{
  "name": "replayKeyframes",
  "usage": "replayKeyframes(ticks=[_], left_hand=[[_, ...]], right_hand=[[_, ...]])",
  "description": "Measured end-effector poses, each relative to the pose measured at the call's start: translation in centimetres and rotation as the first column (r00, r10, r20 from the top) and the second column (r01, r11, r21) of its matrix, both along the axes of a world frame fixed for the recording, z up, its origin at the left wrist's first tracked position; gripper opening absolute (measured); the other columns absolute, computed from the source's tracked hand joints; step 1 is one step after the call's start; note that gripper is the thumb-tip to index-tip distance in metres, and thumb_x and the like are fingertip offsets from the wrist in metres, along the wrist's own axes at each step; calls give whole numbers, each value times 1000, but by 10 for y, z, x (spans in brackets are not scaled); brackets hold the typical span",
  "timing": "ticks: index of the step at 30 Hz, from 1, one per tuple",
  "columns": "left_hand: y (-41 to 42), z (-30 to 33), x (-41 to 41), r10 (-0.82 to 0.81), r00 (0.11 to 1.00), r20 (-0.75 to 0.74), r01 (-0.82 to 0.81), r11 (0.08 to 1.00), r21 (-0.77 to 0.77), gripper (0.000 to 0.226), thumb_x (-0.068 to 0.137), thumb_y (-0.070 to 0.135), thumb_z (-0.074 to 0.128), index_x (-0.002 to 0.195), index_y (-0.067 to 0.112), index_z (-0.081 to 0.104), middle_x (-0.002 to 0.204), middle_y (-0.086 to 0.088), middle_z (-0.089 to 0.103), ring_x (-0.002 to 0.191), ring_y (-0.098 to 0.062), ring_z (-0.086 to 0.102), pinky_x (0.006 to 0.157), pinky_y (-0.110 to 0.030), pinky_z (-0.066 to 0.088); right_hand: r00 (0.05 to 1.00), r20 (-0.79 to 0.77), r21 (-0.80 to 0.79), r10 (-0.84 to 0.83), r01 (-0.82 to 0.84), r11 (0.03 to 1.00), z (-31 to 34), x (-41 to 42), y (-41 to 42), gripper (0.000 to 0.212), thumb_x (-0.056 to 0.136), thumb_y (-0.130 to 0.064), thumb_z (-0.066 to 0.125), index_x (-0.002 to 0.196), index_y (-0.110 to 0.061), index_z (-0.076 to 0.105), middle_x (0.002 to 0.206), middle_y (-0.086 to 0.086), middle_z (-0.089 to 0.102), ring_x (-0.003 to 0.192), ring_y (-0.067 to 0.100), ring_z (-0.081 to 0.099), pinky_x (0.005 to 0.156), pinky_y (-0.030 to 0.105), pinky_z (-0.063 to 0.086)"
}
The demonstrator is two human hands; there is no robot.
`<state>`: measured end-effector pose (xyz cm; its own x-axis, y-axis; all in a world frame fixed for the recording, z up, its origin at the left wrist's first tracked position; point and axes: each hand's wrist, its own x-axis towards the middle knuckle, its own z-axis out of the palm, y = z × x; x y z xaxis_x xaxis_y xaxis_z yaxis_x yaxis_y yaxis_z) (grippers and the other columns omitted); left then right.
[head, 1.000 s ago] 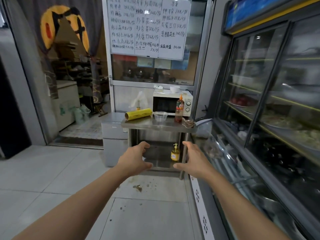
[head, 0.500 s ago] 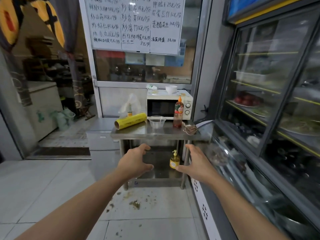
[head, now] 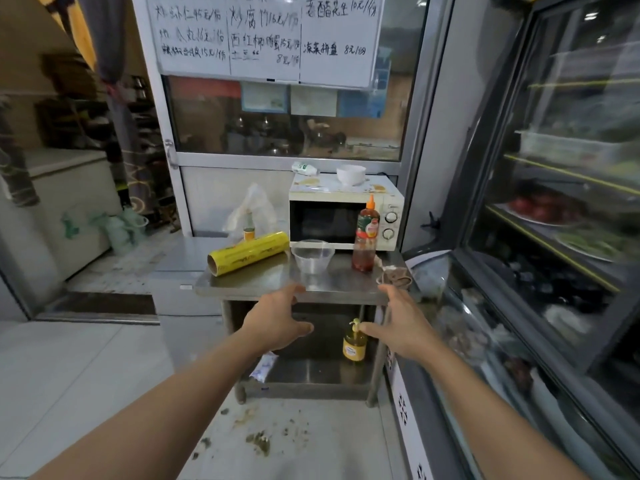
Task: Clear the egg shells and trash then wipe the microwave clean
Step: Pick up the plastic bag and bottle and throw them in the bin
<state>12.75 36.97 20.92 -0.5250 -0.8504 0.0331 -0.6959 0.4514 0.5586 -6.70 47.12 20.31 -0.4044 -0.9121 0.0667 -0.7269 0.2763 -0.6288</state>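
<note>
Ahead, two bare hands reach out with nothing in them. Both the left hand (head: 275, 322) and the right hand (head: 403, 325) have loosely spread fingers, thumbs turned inward toward each other, held apart in front of the steel table (head: 263, 284).

One white microwave (head: 346, 216) stands at the back right of the tabletop, door closed, with two round knobs on its right panel. On its stained top sit one white bowl (head: 350, 174) and, at the bowl's 9 o'clock, one small crumpled white-and-green packet (head: 304, 168).

On the tabletop in front of the microwave there are one clear plastic cup (head: 312, 255) and, at its 3 o'clock, one red sauce bottle (head: 366, 235) with an orange cap. At the cup's 9 o'clock lies one yellow roll of cling film (head: 248, 253), and behind the roll stand one small bottle (head: 249, 232) and one thin plastic bag (head: 252, 211). One brownish crumpled wad (head: 394, 276) rests at the table's front right corner.

On the lower shelf stands one yellow pump bottle (head: 354, 342), just beside the right thumb in the view, and one white packet (head: 264, 367) hangs over the shelf's front left edge.

Scattered crumbs and debris (head: 259, 441) lie on the floor tiles at 6 o'clock from the table; whether they are egg shell cannot be told.
</note>
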Motion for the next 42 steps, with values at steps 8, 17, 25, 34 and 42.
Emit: replayKeyframes(ticks=[8,17,25,34,42], left_hand=[[-80,-25,-91,-90,996,7,89,994,60,68,73,31,77,131,27,42,118,-1,58,103,-18,58,90,-38,52],[-199,-38,-178,-204,979,4,203,977,59,61,75,26,74,128,23,44,117,0,57,104,-17,57,90,-33,51],[-276,-57,-241,-235,972,30,232,969,81,55,76,23,74,126,23,49,115,2,59,94,-11,54,81,-24,48],[-340,-87,-319,-127,988,87,112,982,154,65,77,28,73,134,24,42,125,-3,57,110,-19,56,90,-30,48],[-377,-121,-367,-32,989,141,6,983,185,64,75,25,75,130,17,45,122,-4,60,111,-19,57,91,-26,45]], right_hand=[[993,38,18,-115,114,993,-21,-84,-62,74,78,-32,73,140,-23,33,145,0,33,130,19,39,103,33,35],[981,9,4,-195,195,981,-31,-159,-161,57,77,-25,73,128,-18,48,126,0,49,113,14,49,88,19,34],[960,63,51,-272,269,962,-55,-224,-225,60,76,-21,74,130,-19,47,124,2,45,111,16,51,95,24,39],[976,31,166,-214,206,964,-108,-324,-318,59,79,-30,71,132,-19,49,131,6,50,118,21,51,98,27,38],[995,38,271,-91,77,960,-171,-386,-397,56,81,-23,69,132,-20,46,129,6,50,115,19,51,89,25,42]])
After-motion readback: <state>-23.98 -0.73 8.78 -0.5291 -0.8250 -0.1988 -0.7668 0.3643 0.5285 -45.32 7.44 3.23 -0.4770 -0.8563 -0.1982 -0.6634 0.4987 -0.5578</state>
